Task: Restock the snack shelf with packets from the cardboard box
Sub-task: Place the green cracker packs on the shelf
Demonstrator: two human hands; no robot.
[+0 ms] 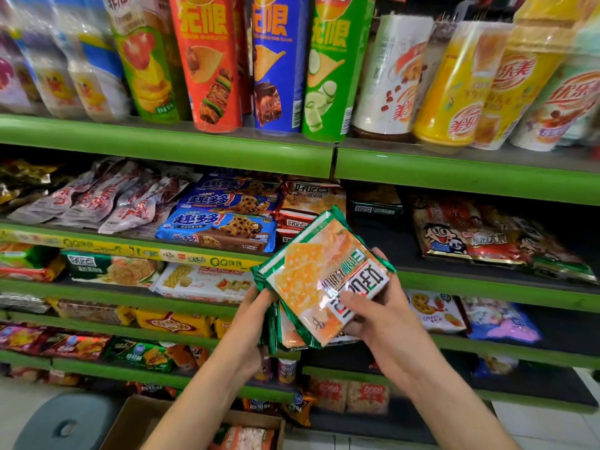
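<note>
I hold the stack of cracker packets (pixel 316 280) in front of the shelf, its long axis tilted up-left. My right hand (pixel 380 316) pinches the top packet, fingers behind; my left hand (pixel 256 306) grips the stack's left edge. The bare shelf gap (pixel 383 245) lies just above-right, nearer my right hand.

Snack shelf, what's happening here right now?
A person stands at the green shelves holding a stack of green cracker packets in both hands. The left hand grips the stack's lower left edge; the right hand holds its right side, thumb on the top packet. A bare spot on the shelf lies just behind. The cardboard box sits below, packets still inside.
</note>
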